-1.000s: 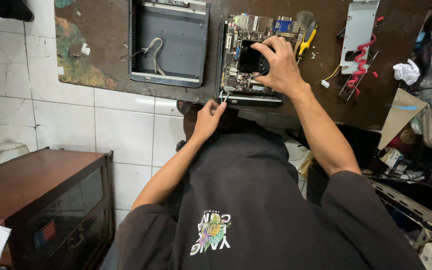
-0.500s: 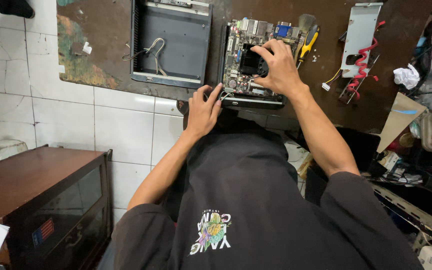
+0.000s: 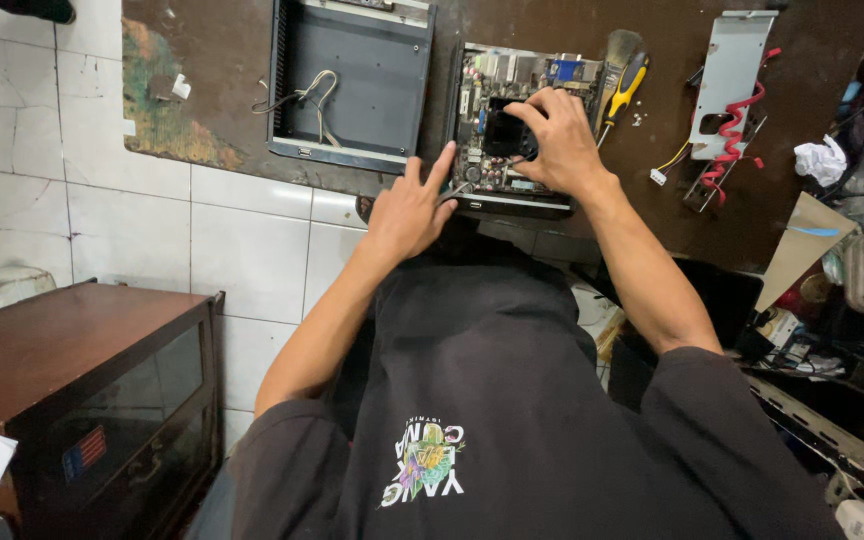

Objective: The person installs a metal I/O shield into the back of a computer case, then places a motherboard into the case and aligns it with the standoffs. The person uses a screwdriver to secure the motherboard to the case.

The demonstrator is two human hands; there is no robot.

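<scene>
Item one, nearest: my own lap in a black shirt with a printed motif (image 3: 422, 465), filling the bottom centre of the frame.

Item two: my left hand (image 3: 407, 210), centre frame, lay half open with fingers spread and the forefinger stretched to the near left corner of the circuit board (image 3: 517, 130). It pressed on the board and gripped nothing.

Item three: my right hand (image 3: 562, 145) curled over the board's middle, fingertips bent down around the dark square part; whether they pinched anything, I could not tell. The board sat in the upper centre, on the brown bench (image 3: 222, 60).

Item four, beyond: an open grey metal case (image 3: 352, 85) to the board's left, a yellow-handled screwdriver (image 3: 627, 85) touching its right edge, a grey bracket with a red coiled wire (image 3: 737, 100) at upper right.

Handling note: I judged the step went best with the left hand steadying the corner while the right worked straight and gently, clear of the small parts.

Change noted: half a second earlier my left hand rested lower, off the board's edge; it had since moved up onto the corner. The right had stayed put.
</scene>
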